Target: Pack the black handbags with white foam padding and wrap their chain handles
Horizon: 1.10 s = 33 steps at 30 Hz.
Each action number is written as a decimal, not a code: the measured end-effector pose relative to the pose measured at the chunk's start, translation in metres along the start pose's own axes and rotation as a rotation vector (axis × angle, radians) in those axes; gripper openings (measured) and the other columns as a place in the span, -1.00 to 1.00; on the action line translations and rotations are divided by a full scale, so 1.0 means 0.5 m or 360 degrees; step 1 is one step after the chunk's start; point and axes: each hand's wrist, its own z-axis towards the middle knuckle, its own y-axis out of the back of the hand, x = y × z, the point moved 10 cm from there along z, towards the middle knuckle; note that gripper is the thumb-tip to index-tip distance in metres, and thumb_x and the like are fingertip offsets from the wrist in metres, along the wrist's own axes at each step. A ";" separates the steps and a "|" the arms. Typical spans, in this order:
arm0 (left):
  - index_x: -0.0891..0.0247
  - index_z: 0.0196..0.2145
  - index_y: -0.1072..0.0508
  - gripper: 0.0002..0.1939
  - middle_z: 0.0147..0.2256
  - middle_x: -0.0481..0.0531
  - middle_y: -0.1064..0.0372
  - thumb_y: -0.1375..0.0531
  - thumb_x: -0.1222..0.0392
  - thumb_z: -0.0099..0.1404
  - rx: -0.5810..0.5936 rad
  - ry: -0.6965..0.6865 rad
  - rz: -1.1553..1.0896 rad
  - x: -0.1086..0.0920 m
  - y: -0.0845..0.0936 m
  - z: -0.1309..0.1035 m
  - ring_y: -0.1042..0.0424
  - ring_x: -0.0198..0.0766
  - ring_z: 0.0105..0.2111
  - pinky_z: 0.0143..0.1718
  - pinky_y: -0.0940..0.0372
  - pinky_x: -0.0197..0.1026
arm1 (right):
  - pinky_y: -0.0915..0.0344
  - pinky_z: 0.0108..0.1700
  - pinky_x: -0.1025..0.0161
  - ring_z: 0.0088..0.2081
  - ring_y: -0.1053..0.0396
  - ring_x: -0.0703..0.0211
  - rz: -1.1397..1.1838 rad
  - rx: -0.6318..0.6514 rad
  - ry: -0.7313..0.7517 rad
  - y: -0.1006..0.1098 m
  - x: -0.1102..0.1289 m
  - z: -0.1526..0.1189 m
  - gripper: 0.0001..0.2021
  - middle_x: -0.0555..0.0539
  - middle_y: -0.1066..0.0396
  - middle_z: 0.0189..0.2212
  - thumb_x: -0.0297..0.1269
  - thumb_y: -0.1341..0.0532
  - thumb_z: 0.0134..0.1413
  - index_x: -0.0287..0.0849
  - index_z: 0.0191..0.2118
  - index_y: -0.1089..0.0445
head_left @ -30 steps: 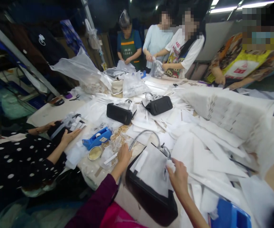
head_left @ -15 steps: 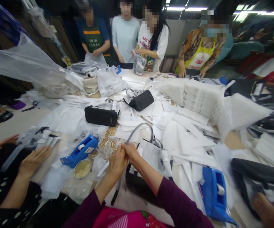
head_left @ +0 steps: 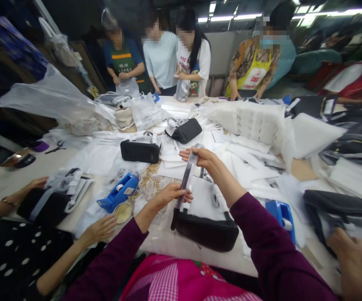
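Evidently mid-wrap: stretching the black bag's strap (head_left: pixel 185 177) taut above the black bag (head_left: pixel 206 228) on the cluttered table (head_left: pixel 21 167). Right hand (head_left: pixel 204 158) pinching the strap's upper end, left hand (head_left: pixel 170 194) closed round its lower part, fingers clamped. Next, probably, sliding the clear sleeve down, keeping tension.

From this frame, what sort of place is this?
Probably a handbag packing workshop: several people around one table, black bags, heaps of white wrapping sheets, blue tape dispensers; both hands hold a wrapped strap.
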 end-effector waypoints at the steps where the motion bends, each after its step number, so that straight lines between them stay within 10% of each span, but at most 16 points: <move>1: 0.44 -0.24 -0.48 -0.59 -0.29 0.29 -0.51 -0.28 -0.02 0.14 -0.0040 -0.0022 -0.0048 -0.015 -0.004 0.007 -0.52 -0.07 -0.34 -0.21 -0.33 -0.09 | -0.43 -0.31 0.14 -0.39 -0.46 0.15 -0.0040 -0.0061 -0.0013 0.014 0.002 -0.019 -0.87 -0.20 -0.45 -0.38 -0.35 -0.07 0.21 -0.29 -0.32 -0.27; 6: 0.42 -0.22 -0.46 -0.57 -0.25 0.28 -0.51 -0.31 -0.02 0.11 -0.0383 -0.0280 -0.0272 -0.096 0.020 0.030 -0.51 -0.09 -0.31 -0.20 -0.35 -0.11 | -0.34 -0.42 0.36 -0.51 -0.36 0.30 -0.0234 -0.0332 0.0256 0.084 -0.072 -0.201 -0.76 -0.06 -0.42 -0.49 -0.15 -0.21 0.08 -0.27 -0.31 -0.39; 9: 0.41 -0.18 -0.47 -0.56 -0.22 0.25 -0.50 -0.31 -0.01 0.11 -0.0507 -0.0418 -0.0369 -0.118 0.021 0.037 -0.50 -0.10 -0.25 -0.14 -0.34 -0.10 | -0.30 -0.55 0.33 -0.60 -0.34 0.26 -0.0167 -0.0025 -0.0277 0.070 -0.248 -0.280 -0.59 -0.12 -0.43 -0.55 0.03 -0.16 0.07 -0.31 -0.32 -0.40; 12: 0.38 -0.11 -0.47 -0.54 -0.22 0.22 -0.50 -0.30 0.00 0.12 -0.0462 -0.0459 -0.0407 -0.120 -0.015 0.045 -0.48 -0.11 -0.22 -0.10 -0.33 -0.10 | -0.29 -0.57 0.35 -0.62 -0.33 0.29 0.0094 -0.0164 -0.0444 0.093 -0.304 -0.294 -0.56 -0.14 -0.45 -0.53 0.08 -0.09 0.11 -0.29 -0.32 -0.35; 19: 0.38 -0.08 -0.46 -0.51 -0.41 0.08 -0.46 -0.33 0.02 0.10 -0.0376 -0.0392 -0.0433 -0.133 -0.088 0.043 -0.46 -0.19 -0.35 -0.25 -0.36 -0.14 | -0.22 -0.65 0.41 -0.68 -0.23 0.34 -0.0074 -0.0360 0.0057 0.127 -0.131 -0.228 -0.86 0.06 -0.28 -0.72 -0.27 -0.25 -0.19 -0.25 -0.52 -0.35; 23: 0.39 -0.03 -0.42 -0.49 -0.39 0.11 -0.47 -0.31 0.07 0.12 -0.0335 -0.0359 -0.0502 -0.146 -0.080 0.041 -0.46 -0.19 -0.39 -0.32 -0.38 -0.14 | -0.21 -0.69 0.39 -0.71 -0.23 0.31 -0.0583 -0.0342 0.0521 0.100 -0.057 -0.248 -0.73 0.10 -0.31 -0.71 -0.31 -0.16 -0.17 -0.22 -0.27 -0.48; 33: 0.36 -0.13 -0.49 -0.64 -0.38 0.09 -0.45 -0.30 0.15 0.13 -0.0344 -0.0349 -0.0599 -0.166 -0.052 0.025 -0.41 -0.30 -0.45 -0.36 -0.37 -0.23 | -0.22 -0.55 0.38 -0.67 -0.30 0.28 -0.1315 -0.0307 0.0850 0.055 0.008 -0.287 -0.57 0.10 -0.34 -0.70 -0.42 -0.05 -0.06 0.00 -0.07 -0.47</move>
